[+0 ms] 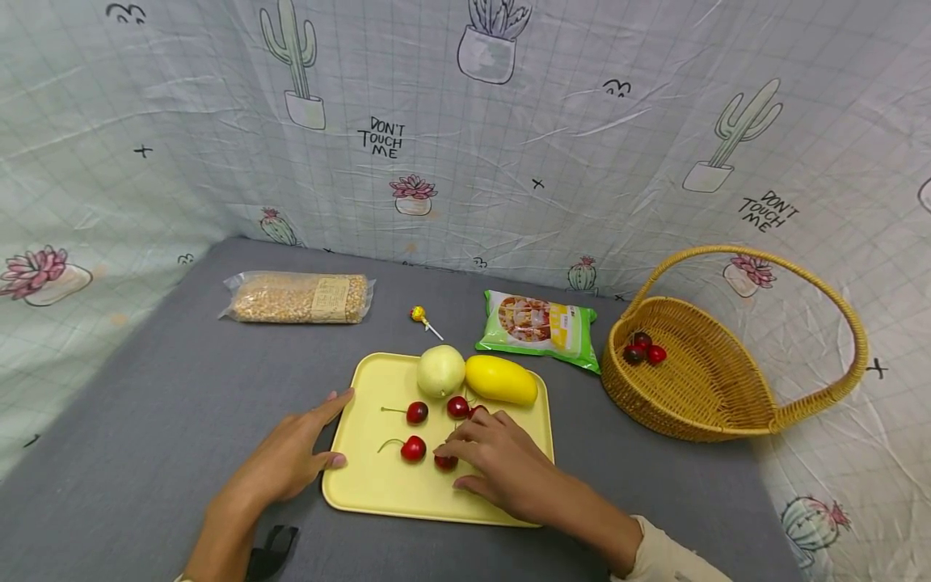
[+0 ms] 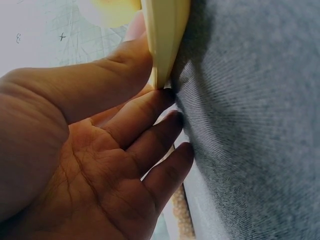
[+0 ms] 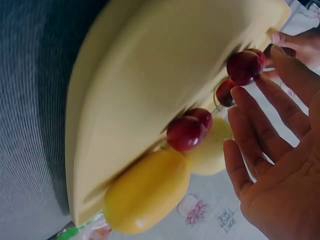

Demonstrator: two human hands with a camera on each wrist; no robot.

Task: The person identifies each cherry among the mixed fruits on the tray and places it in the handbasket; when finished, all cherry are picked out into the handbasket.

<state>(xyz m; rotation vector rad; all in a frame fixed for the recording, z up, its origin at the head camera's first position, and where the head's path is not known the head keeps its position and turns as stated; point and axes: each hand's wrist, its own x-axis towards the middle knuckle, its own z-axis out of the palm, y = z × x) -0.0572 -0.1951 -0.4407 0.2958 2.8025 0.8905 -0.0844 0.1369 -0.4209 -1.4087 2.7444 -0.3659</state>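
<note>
A pale yellow tray (image 1: pixel 378 493) bears several dark red cherries, a round pale green fruit (image 1: pixel 440 372) and a yellow oval fruit (image 1: pixel 502 380). My left hand (image 1: pixel 287 453) touches the tray's left edge, thumb and index finger spread apart along it; in the left wrist view the thumb lies against the rim. Over the tray's right half is my right hand (image 1: pixel 502 465), fingers loosely bent around a cherry (image 1: pixel 446 463). The right wrist view shows a gap between these fingers and the nearest cherry (image 3: pixel 244 67). Two stemmed cherries, one upper (image 1: pixel 417 413) and one lower (image 1: pixel 413 449), lie left of it.
A wicker basket (image 1: pixel 691 428) with a tall handle stands at the right, with a few cherries (image 1: pixel 643 348) inside. Behind the tray are a bag of corn kernels (image 1: pixel 298 299), a lollipop (image 1: pixel 418 314) and a green snack packet (image 1: pixel 541 327). Printed cloth hangs at the back.
</note>
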